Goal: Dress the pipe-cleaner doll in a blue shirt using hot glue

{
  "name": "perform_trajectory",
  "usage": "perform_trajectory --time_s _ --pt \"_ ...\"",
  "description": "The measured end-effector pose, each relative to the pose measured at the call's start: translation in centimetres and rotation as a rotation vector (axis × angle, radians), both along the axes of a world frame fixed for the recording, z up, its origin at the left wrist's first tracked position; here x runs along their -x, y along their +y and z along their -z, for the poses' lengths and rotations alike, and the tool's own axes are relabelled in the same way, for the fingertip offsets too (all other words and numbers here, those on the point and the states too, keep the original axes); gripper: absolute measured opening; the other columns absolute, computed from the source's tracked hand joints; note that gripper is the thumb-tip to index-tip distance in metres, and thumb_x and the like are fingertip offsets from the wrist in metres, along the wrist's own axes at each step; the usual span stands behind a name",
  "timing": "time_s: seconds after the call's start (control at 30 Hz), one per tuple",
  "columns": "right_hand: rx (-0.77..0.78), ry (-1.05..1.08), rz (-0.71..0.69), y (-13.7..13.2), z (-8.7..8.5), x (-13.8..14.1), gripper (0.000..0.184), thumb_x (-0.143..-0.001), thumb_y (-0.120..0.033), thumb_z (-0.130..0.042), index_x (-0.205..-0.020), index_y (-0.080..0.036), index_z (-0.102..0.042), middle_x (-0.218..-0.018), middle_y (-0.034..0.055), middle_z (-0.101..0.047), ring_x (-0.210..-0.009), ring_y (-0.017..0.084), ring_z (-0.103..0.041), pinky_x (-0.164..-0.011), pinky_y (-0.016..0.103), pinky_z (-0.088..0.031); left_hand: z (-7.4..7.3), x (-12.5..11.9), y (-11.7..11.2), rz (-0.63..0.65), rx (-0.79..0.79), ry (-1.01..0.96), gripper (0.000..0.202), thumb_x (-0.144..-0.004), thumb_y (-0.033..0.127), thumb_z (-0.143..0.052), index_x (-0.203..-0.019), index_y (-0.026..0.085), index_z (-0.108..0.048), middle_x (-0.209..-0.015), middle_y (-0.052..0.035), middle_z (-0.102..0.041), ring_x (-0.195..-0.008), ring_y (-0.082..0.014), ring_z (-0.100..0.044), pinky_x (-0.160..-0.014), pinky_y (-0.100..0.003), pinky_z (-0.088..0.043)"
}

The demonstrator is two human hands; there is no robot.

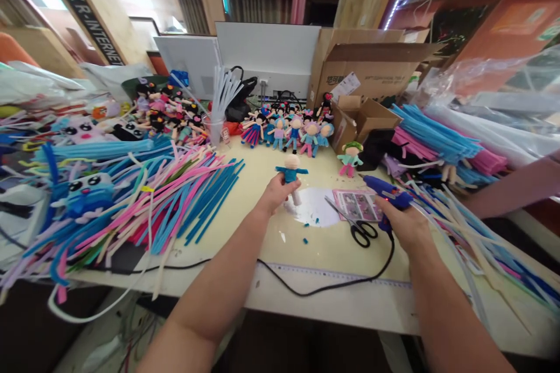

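Note:
My left hand (pixel 276 193) is closed around a small pipe-cleaner doll (pixel 291 173) with a pale bald head and a teal top, held upright above the table. My right hand (pixel 405 222) grips a blue hot glue gun (pixel 385 189), its nozzle pointing left toward the doll. The gun's black cord (pixel 332 287) trails across the table's front edge. Black-handled scissors (pixel 356 224) lie between my hands, beside a pink sticker sheet (pixel 356 204) and a white round mat (pixel 315 207).
Heaps of pipe cleaners (pixel 175 201) in blue, pink and white cover the left; more (pixel 431 137) lie at the right. Finished dolls (pixel 291 128) stand in a row at the back, near open cardboard boxes (pixel 365 70). Another person's arm (pixel 511 189) reaches in from the right.

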State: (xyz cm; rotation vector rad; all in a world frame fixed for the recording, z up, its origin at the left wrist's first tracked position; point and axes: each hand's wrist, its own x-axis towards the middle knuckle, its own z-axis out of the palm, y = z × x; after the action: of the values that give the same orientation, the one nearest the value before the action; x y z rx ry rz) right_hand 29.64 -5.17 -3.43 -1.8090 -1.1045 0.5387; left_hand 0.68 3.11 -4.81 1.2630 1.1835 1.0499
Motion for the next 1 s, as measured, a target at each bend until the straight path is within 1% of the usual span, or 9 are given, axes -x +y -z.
perform_trajectory --time_s 0.1,0.17,0.27,0.33,0.47,0.6,0.73,0.83,1.0 --pt "-0.006 0.193 -0.115 1.0 -1.6 2.3 0.041 -0.064 -0.05 -0.074 -0.088 -0.017 -0.072 -0.064 0.001 -0.063 -0.052 0.015 -0.055 -0.046 0.028 -0.044 0.0 -0.1 0.0 -0.005 0.027 -0.005 0.03 -0.073 0.037 -0.066 -0.094 0.018 -0.062 -0.083 -0.0024 -0.061 -0.067 -0.0129 -0.053 -0.053 -0.022 -0.038" --pt "-0.01 0.268 -0.246 1.8 -2.9 4.2 0.041 -0.064 -0.049 -0.075 -0.09 -0.017 -0.072 -0.066 0.0008 -0.063 -0.054 0.014 -0.054 -0.047 0.026 -0.044 -0.1 -0.1 0.0 0.013 0.05 -0.026 0.029 -0.073 0.033 -0.064 -0.098 0.018 -0.063 -0.086 -0.0031 -0.061 -0.07 -0.0135 -0.054 -0.054 -0.022 -0.039" --pt "-0.001 0.248 -0.384 2.5 -4.4 6.8 0.039 -0.065 -0.051 -0.074 -0.084 -0.017 -0.072 -0.062 0.0001 -0.06 -0.052 0.012 -0.051 -0.045 0.024 -0.041 -0.4 -0.2 -0.1 0.028 0.062 -0.056 0.026 -0.071 0.027 -0.062 -0.095 0.018 -0.064 -0.082 -0.0021 -0.06 -0.067 -0.0128 -0.053 -0.054 -0.022 -0.039" --pt "0.008 0.223 -0.446 2.7 -4.6 8.0 0.039 -0.065 -0.052 -0.072 -0.08 -0.016 -0.072 -0.06 -0.0002 -0.059 -0.051 0.011 -0.049 -0.044 0.023 -0.038 -0.5 -0.3 -0.3 0.029 0.053 -0.058 0.021 -0.069 0.026 -0.062 -0.089 0.018 -0.062 -0.074 0.0003 -0.056 -0.06 -0.0112 -0.049 -0.051 -0.022 -0.037" --pt "0.008 0.193 -0.511 2.9 -3.9 8.9 0.039 -0.067 -0.052 -0.069 -0.079 -0.015 -0.072 -0.062 0.001 -0.06 -0.054 0.012 -0.049 -0.047 0.023 -0.038 -0.5 -0.5 -0.6 0.035 0.031 -0.016 0.016 -0.07 0.03 -0.062 -0.081 0.018 -0.058 -0.066 0.0034 -0.05 -0.054 -0.0092 -0.045 -0.046 -0.021 -0.035" --pt "0.036 0.194 -0.472 2.8 -3.0 8.8 0.04 -0.066 -0.053 -0.069 -0.077 -0.015 -0.073 -0.06 0.0007 -0.059 -0.055 0.013 -0.049 -0.05 0.025 -0.04 -0.3 -0.9 -0.9 0.049 0.014 0.022 0.017 -0.072 0.033 -0.061 -0.081 0.019 -0.057 -0.067 0.003 -0.051 -0.057 -0.01 -0.049 -0.045 -0.02 -0.035" --pt "-0.002 0.185 -0.437 2.6 -2.7 8.8 0.036 -0.068 -0.052 -0.068 -0.074 -0.017 -0.072 -0.059 0.0001 -0.058 -0.054 0.013 -0.049 -0.05 0.026 -0.041 -0.1 -1.2 -1.0 0.045 0.025 0.024 0.02 -0.072 0.034 -0.063 -0.083 0.018 -0.057 -0.065 0.0034 -0.051 -0.055 -0.0097 -0.05 -0.045 -0.02 -0.035" --pt "0.006 0.156 -0.43 2.7 -2.5 8.9 0.033 -0.067 -0.05 -0.067 -0.073 -0.018 -0.072 -0.063 0.0009 -0.062 -0.056 0.014 -0.052 -0.05 0.026 -0.043 -0.1 -1.3 -1.1 0.039 0.023 0.027 0.02 -0.072 0.034 -0.064 -0.082 0.018 -0.057 -0.065 0.0035 -0.052 -0.054 -0.0093 -0.05 -0.045 -0.02 -0.036" --pt "0.051 0.09 -0.418 3.0 -1.5 8.9 0.035 -0.07 -0.054 -0.065 -0.078 -0.021 -0.072 -0.068 0.0012 -0.066 -0.063 0.018 -0.057 -0.055 0.029 -0.045 -0.2 -1.3 -1.1 0.049 0.017 0.037 0.019 -0.073 0.034 -0.063 -0.083 0.019 -0.058 -0.065 0.0037 -0.052 -0.053 -0.0097 -0.05 -0.044 -0.021 -0.037"
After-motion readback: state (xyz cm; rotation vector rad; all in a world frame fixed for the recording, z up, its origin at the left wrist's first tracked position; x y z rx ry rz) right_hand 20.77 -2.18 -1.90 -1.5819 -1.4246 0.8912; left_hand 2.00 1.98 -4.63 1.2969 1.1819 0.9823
